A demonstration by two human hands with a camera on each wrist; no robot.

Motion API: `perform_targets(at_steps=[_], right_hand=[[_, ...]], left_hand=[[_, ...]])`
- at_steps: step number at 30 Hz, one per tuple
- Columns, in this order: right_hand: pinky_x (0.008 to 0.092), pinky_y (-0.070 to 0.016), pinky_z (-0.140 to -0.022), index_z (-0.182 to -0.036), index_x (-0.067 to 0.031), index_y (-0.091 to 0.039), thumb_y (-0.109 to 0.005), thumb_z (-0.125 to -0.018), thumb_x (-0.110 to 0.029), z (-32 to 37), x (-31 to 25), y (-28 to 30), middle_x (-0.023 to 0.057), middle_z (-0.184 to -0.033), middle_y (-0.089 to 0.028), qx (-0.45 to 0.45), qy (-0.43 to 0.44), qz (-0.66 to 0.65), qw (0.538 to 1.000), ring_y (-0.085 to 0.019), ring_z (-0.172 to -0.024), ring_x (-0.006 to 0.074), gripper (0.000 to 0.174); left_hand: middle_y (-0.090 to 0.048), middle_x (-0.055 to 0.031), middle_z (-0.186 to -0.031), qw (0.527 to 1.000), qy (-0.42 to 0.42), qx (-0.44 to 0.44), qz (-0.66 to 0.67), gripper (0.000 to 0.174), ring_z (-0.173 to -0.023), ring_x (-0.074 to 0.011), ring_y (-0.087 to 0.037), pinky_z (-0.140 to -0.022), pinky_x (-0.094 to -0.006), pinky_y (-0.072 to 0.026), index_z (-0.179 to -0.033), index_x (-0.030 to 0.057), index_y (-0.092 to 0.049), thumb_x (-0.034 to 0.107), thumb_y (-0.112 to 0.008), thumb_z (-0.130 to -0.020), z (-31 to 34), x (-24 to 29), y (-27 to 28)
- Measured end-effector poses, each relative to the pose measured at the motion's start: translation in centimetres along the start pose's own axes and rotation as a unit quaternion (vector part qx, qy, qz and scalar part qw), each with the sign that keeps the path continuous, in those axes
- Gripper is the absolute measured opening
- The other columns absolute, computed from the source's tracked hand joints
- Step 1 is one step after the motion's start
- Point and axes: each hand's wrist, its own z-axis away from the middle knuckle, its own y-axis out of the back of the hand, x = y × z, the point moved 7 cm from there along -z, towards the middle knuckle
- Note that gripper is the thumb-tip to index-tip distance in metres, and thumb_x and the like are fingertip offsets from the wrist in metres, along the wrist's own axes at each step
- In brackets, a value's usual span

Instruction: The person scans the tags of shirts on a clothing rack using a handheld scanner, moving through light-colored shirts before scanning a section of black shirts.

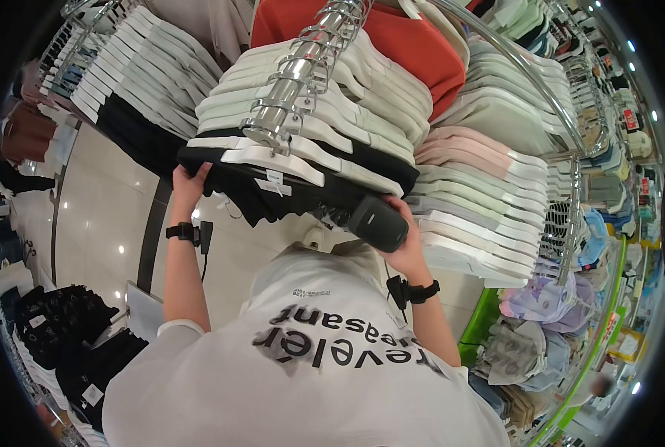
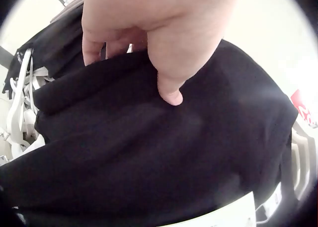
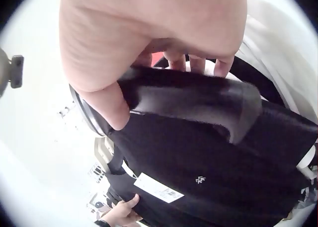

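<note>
A black T-shirt (image 1: 295,195) with a white tag (image 1: 274,186) hangs on a white hanger (image 1: 273,160) at the near end of the rack. My left hand (image 1: 189,186) pinches its shoulder, fingers behind and thumb in front. In the left wrist view the thumb (image 2: 171,95) presses on the black cloth. At the other shoulder my right hand (image 1: 407,242) grips a black rounded device (image 1: 378,222) with small pale lettering. The right wrist view shows the thumb on its near side, fingertips over the far side, and a small light logo (image 3: 200,180) on the shirt below.
A chrome rail (image 1: 303,78) runs away above the row of white and black shirts. Pink and pale shirts (image 1: 481,194) hang close on the right, grey and white ones (image 1: 142,63) on the left. Folded black clothes (image 1: 68,320) lie at lower left.
</note>
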Motion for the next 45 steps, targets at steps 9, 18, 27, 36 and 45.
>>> perform_targets(at_steps=[9,18,27,36,45], right_hand=[[0.0454,-0.0457,-0.109,-0.109,-0.002,-0.076,-0.087,-0.068,-0.012,0.8,2.2,-2.5,0.0218,-0.14,-0.055,-0.024,0.021,0.01,0.999,-0.058,-0.124,0.0398,0.043],[0.0372,-0.0544,-0.094,-0.102,0.001,-0.075,-0.084,-0.069,-0.004,2.1,5.7,-3.8,0.0191,-0.115,-0.07,-0.07,-0.094,-0.032,0.993,-0.067,-0.107,0.0327,0.035],[0.031,-0.0564,-0.084,-0.108,-0.0009,-0.072,-0.083,-0.081,-0.001,4.0,8.6,-2.8,0.0042,-0.101,-0.075,0.042,-0.158,-0.164,0.973,-0.069,-0.092,0.0127,0.029],[0.0299,-0.0569,-0.082,-0.106,0.0013,-0.072,-0.084,-0.082,0.001,3.8,8.2,-0.1,0.005,-0.101,-0.075,0.106,-0.19,-0.2,0.955,-0.069,-0.091,0.0122,0.027],[0.03,-0.057,-0.082,-0.108,0.0007,-0.072,-0.084,-0.083,0.002,4.2,9.4,-0.3,0.0053,-0.103,-0.075,0.104,-0.195,-0.17,0.96,-0.069,-0.091,0.0124,0.029]], left_hand=[[-0.078,-0.0179,-0.105,0.989,-0.059,0.015,-0.136,0.025,-0.098,-0.0229,-0.074,-0.087,-0.0353,-0.0544,-0.111,-0.0037,-0.072,0.012,-0.078,-0.093,0.3,-3.7,-1.4],[-0.077,-0.0171,-0.107,0.972,0.156,0.003,-0.177,0.033,-0.085,-0.0305,-0.077,-0.075,-0.0409,-0.0604,-0.118,-0.0037,-0.068,0.014,-0.076,-0.092,0.9,-7.9,-1.8],[-0.072,-0.0133,-0.068,0.927,-0.013,0.081,-0.366,0.017,-0.06,-0.0245,-0.072,-0.052,-0.0379,-0.0538,-0.087,-0.0001,-0.074,0.016,-0.069,-0.092,0.8,-14.9,2.9],[-0.072,-0.0107,-0.112,0.927,0.327,0.168,0.077,0.043,-0.1,-0.0322,-0.07,-0.086,-0.0478,-0.0513,-0.126,0.0091,-0.064,0.033,-0.07,-0.091,2.4,-11.2,7.9],[-0.069,-0.0044,-0.126,0.902,0.259,0.157,0.308,0.04,-0.122,-0.0234,-0.061,-0.113,-0.0517,-0.0349,-0.125,0.0138,-0.064,0.034,-0.068,-0.091,1.7,-11.9,8.9]])
